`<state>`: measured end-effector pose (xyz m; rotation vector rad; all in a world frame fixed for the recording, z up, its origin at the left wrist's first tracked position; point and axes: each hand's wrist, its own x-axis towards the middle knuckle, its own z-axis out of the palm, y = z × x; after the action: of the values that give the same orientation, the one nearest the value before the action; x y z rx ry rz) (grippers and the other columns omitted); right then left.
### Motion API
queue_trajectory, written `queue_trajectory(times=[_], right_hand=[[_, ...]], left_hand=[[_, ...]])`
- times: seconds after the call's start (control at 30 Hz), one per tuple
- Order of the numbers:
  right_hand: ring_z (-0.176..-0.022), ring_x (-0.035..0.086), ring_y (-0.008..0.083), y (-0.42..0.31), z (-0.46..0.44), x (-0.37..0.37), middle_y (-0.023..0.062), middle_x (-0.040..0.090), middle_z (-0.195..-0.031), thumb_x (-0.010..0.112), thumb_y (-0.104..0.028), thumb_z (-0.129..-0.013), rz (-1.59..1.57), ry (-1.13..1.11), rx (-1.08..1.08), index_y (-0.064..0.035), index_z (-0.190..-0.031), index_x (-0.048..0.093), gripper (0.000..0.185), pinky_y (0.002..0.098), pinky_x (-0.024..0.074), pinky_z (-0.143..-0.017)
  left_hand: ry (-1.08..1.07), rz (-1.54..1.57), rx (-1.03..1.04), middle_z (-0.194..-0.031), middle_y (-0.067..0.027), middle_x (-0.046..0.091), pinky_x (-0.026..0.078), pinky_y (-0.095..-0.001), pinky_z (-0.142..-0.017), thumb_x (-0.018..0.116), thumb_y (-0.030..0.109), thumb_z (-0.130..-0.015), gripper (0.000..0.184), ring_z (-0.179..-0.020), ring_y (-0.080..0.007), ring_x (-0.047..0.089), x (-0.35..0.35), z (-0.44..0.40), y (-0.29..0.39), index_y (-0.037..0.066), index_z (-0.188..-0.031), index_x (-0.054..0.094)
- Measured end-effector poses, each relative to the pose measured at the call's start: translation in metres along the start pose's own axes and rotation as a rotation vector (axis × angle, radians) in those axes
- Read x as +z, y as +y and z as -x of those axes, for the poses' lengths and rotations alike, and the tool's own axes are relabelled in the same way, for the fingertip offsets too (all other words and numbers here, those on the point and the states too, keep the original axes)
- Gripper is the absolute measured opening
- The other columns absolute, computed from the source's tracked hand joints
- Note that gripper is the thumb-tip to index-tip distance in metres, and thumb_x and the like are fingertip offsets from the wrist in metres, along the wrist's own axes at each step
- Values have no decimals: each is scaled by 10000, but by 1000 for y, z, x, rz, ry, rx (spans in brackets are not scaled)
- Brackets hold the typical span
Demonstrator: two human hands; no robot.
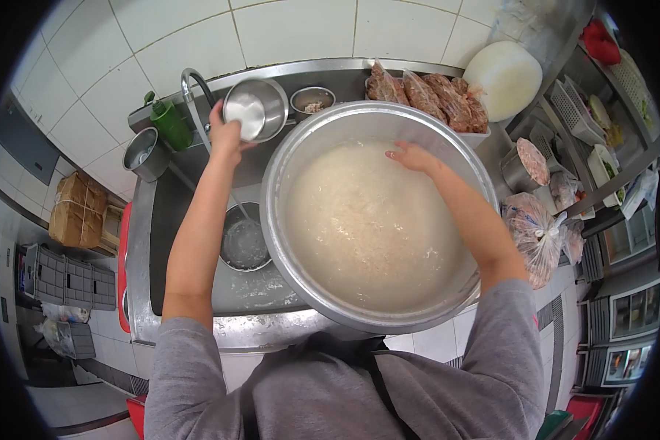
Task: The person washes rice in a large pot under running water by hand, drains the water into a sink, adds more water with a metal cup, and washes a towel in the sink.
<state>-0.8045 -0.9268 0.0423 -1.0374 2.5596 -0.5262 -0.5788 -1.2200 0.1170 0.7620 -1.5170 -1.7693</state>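
Observation:
My left hand [226,136] grips the left side of a small metal pot [275,106] beside the faucet [189,77]. The pot is tilted and has whitish liquid in it. My right hand [414,158] reaches into a large round metal pot [280,253], its fingers loosely stretched at the far side, near the surface of the cloudy liquid. Pale grains, apparently rice, lie in that liquid [367,227]. Under the faucet, a thin stream of water falls into a metal bowl [246,242] in the sink [253,293].
At the sink's left corner stand a metal container [147,155] and a green container [172,126]. Behind the large pot are a small metal bowl [312,99] and bagged brown food [425,95]. To the right hangs a tied plastic bag [528,235] near metal shelving [623,180].

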Motion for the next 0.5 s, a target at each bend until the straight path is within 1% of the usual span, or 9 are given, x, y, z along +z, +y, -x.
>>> queue_trajectory(times=[0.03,0.1,0.13,0.2,0.27,0.33,0.4,0.47,0.5], right_hand=[[-1141,375,313,0,-10,14,200,406,-1214,499,-474,-756,-5,10,50,-1,-1214,377,669,347,278,-963],[-1197,293,314,-23,-20,30,207,338,-1266,460,-552,-742,26,6,128,-10,-1236,350,742,340,207,-999],[-1218,256,311,-43,-24,41,206,310,-1285,445,-584,-732,61,-13,160,-13,-1247,335,776,338,176,-1011],[-1207,276,315,-84,-23,51,212,326,-1273,459,-595,-714,63,-67,-45,-10,-1238,347,794,341,207,-998],[-1158,332,341,-115,-18,72,218,372,-1235,462,-573,-720,20,-32,-242,4,-1194,398,749,371,236,-979],[-1100,367,374,-149,-1,88,241,416,-1168,488,-505,-724,237,-148,-278,12,-1145,435,669,433,270,-945],[-1073,370,394,-172,36,105,253,432,-1121,516,-408,-715,418,-156,-485,14,-1095,475,569,482,304,-902],[-1098,337,399,-190,78,106,267,401,-1136,546,-323,-690,572,-364,-562,26,-1032,520,490,476,354,-857],[-1060,389,374,-190,107,104,252,448,-1090,545,-280,-692,570,-362,-654,15,-1000,543,426,447,378,-833]], left_hand=[[10,60,-118,-1245,-165,282,471,-531,-716,348,-39,-695,626,-1014,-351,457,-20,-14,-16,170,-1271,220],[145,224,-272,-1196,-166,342,460,-556,-715,346,-55,-698,583,-1000,-361,459,-46,-18,-34,140,-1240,254],[155,228,-271,-1196,-166,342,460,-556,-715,346,-55,-698,583,-1000,-361,459,-61,-26,-47,140,-1240,254],[188,403,-446,-1138,-168,399,455,-555,-729,360,-58,-696,503,-996,-355,458,-93,-45,-78,88,-1175,318],[232,441,-480,-1108,-167,419,457,-548,-735,361,-59,-693,466,-985,-348,465,-109,-51,-95,65,-1142,343],[276,486,-512,-1078,-167,439,459,-542,-742,361,-60,-690,430,-974,-342,472,-114,-47,-98,42,-1108,367],[334,484,-533,-1082,-166,436,461,-529,-751,356,-52,-693,403,-975,-333,474,-111,-36,-95,24,-1088,389],[335,504,-549,-1081,-165,437,461,-528,-751,353,-48,-696,404,-973,-335,476,-115,-37,-99,25,-1091,388],[332,520,-564,-1081,-164,439,461,-527,-752,350,-44,-698,405,-971,-337,477,-116,-37,-101,27,-1095,386]])
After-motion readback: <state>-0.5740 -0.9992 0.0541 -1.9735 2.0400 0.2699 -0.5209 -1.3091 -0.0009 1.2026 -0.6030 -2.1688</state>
